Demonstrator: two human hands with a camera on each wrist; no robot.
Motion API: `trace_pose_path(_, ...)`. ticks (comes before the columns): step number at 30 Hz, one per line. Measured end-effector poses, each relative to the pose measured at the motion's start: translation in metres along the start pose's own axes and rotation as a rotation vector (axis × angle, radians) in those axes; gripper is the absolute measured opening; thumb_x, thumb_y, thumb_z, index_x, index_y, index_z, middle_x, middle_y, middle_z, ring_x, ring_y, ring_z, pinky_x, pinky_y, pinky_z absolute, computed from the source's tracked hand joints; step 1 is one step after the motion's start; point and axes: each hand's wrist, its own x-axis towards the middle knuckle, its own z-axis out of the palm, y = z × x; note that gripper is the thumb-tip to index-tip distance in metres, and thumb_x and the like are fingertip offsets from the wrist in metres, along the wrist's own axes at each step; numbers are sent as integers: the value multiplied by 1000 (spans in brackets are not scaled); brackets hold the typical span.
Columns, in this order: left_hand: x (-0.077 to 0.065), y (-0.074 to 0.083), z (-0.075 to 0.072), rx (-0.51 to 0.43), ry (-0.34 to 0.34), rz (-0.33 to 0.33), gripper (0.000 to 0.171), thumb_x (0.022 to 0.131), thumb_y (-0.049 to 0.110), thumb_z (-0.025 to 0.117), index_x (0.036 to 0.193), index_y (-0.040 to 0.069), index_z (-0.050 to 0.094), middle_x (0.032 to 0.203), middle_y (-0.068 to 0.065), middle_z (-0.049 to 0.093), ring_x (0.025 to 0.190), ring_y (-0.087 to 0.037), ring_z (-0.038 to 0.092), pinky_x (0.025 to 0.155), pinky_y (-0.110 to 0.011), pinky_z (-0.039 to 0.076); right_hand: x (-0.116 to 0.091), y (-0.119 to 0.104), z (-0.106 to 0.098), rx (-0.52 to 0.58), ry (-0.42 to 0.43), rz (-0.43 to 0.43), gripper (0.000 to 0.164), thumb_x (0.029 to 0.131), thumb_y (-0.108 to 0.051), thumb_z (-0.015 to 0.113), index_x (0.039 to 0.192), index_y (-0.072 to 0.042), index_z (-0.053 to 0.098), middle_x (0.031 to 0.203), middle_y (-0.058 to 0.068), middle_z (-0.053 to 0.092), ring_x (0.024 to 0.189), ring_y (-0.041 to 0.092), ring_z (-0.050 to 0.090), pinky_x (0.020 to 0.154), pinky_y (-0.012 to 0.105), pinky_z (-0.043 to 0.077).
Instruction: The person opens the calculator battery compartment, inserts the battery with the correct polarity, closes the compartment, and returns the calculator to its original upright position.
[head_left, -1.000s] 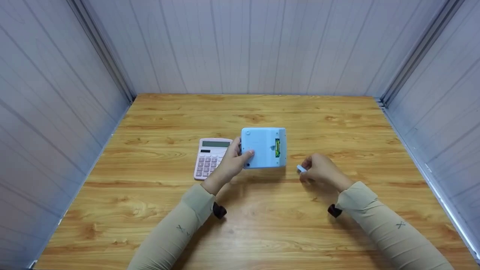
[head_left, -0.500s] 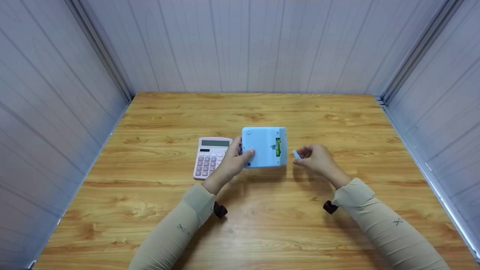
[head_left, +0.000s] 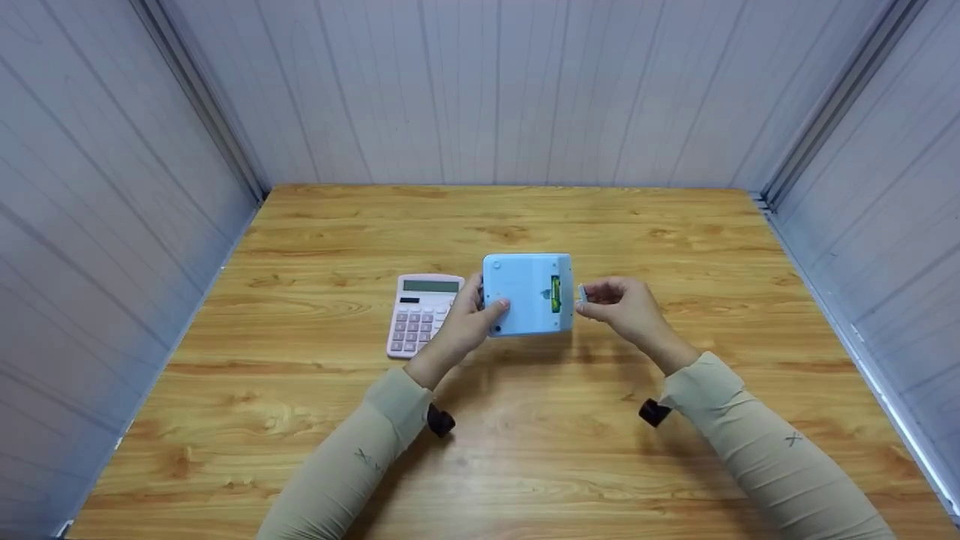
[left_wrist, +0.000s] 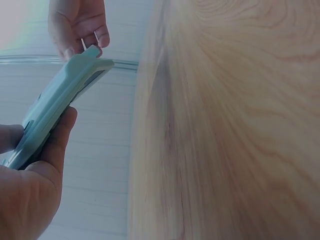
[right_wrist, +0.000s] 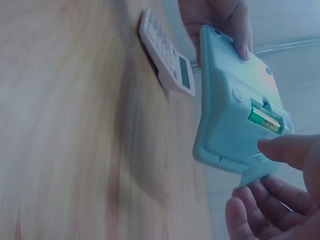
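Note:
My left hand [head_left: 466,319] grips a light blue calculator [head_left: 521,296] by its left edge, thumb on the back, which faces up toward the head camera. In the calculator's uncovered battery slot lies a green and yellow battery [right_wrist: 265,119]. Beside the calculator's right edge, my right hand [head_left: 626,311] pinches a small light blue battery cover [right_wrist: 256,173] between thumb and fingers. In the right wrist view the cover overlaps the calculator's near edge, below the slot. The left wrist view shows the calculator [left_wrist: 55,102] edge-on, held off the table.
A pink calculator [head_left: 409,326] lies face up on the wooden table [head_left: 525,450], partly behind my left hand. Pale panelled walls [head_left: 480,90] close in the table at the back and both sides.
My right hand has moved up and left with the battery cover, from lower right to right beside the blue calculator, and the cover has turned more upright. The left hand stays nearly still.

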Motion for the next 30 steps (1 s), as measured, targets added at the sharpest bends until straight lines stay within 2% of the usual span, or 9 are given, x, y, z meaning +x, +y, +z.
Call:
trace_pose_path(5,0,0,1,14,6,-12,60,114,9,53,169,11,30,163,-17,53,148,-33,57,116,-51,55,1,-2,1,132,-63,24,38,98,-13,82,129,6,71,115,7,76,99,13,71,86,28,65)
trace_pose_path(10,1,-1,2,23,4,-10,60,113,8,54,168,10,31,161,-17,55,147,-33,58,115,-51,56,1,-5,3,215,-88,49,38,99,-11,81,132,5,71,114,3,74,101,14,72,89,30,66)
trace_pose_path(18,2,0,3,20,9,-33,58,113,8,54,167,11,33,160,-17,55,146,-32,59,115,-50,57,2,-11,8,263,-87,58,38,99,-9,79,131,8,68,111,3,74,99,14,72,91,32,67)
trace_pose_path(27,2,-2,6,-4,-5,18,55,112,3,52,164,1,33,158,-27,54,145,-40,58,114,-52,57,2,-15,17,325,-83,46,31,99,-5,78,125,8,68,106,3,72,95,14,71,84,29,67)
trace_pose_path(30,2,-3,6,-3,2,7,56,112,4,52,164,2,32,159,-25,54,147,-39,57,115,-52,56,2,-16,18,346,-81,45,31,99,-3,76,126,9,68,105,3,73,93,15,72,83,28,67)
